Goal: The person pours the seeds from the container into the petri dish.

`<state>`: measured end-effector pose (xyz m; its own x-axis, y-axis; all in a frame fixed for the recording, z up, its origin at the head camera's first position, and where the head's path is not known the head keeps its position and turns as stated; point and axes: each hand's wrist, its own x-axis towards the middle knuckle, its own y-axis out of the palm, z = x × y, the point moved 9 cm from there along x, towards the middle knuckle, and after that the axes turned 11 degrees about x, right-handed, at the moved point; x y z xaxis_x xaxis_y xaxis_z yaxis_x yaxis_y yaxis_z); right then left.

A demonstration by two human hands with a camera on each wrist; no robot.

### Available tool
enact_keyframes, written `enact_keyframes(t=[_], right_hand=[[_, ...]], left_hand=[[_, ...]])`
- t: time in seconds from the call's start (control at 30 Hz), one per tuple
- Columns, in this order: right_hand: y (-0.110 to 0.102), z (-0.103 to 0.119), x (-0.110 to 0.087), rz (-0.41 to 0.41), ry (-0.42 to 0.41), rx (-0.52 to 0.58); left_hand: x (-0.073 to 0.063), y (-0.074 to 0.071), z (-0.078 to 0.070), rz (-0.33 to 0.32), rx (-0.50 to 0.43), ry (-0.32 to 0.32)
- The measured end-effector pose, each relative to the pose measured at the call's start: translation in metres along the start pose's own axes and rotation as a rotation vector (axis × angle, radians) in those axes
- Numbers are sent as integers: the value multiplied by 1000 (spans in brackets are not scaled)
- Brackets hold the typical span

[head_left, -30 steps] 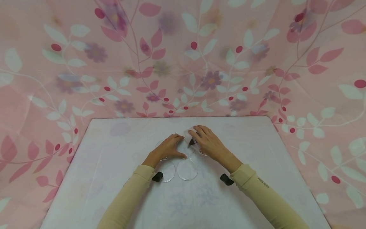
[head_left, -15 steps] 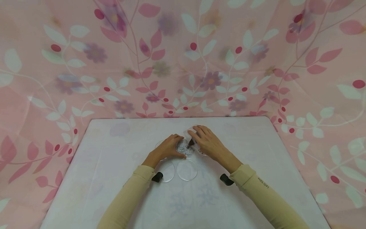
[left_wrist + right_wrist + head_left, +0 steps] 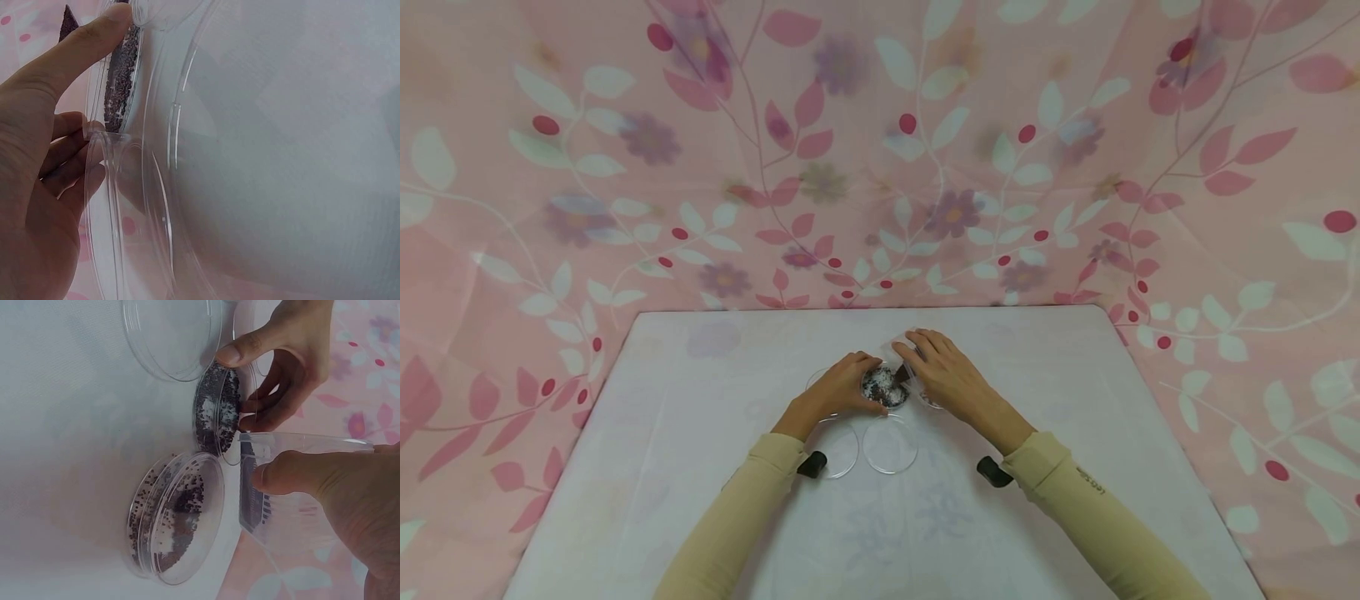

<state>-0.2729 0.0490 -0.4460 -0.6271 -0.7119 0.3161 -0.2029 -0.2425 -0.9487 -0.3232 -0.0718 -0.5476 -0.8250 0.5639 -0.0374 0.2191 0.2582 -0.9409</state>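
In the head view my left hand [image 3: 835,390] grips a clear petri dish [image 3: 206,434] by its sides, thumb at the near rim and fingertips at the far one. Dark grains [image 3: 880,387] cover much of its bottom, with white showing between them. My right hand [image 3: 953,375] holds a clear plastic box [image 3: 306,519] tilted, its open edge right over the dish. A dark mass of grains [image 3: 251,481] lies along the box's lower side, near the right thumb. Beside the held dish, partly hidden by my right hand in the head view, stands another petri dish [image 3: 215,506] holding scattered dark grains.
Two clear petri dishes [image 3: 891,446] stand on the near side of my left hand, and another dish [image 3: 814,377] is partly hidden behind that hand. A white cloth [image 3: 715,467] covers the table; a pink patterned curtain [image 3: 880,167] hangs around its back and sides.
Dark grains have spread into the held dish, which showed almost none a second ago, and the layer has grown denser. Both hands have stayed nearly still, the box still tilted.
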Motion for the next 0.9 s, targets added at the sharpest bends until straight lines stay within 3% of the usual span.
enact_keyframes(t=[0.9], right_hand=[[-1, -12, -9, 37, 83, 36]], left_hand=[[0, -1, -1, -10, 1, -4]])
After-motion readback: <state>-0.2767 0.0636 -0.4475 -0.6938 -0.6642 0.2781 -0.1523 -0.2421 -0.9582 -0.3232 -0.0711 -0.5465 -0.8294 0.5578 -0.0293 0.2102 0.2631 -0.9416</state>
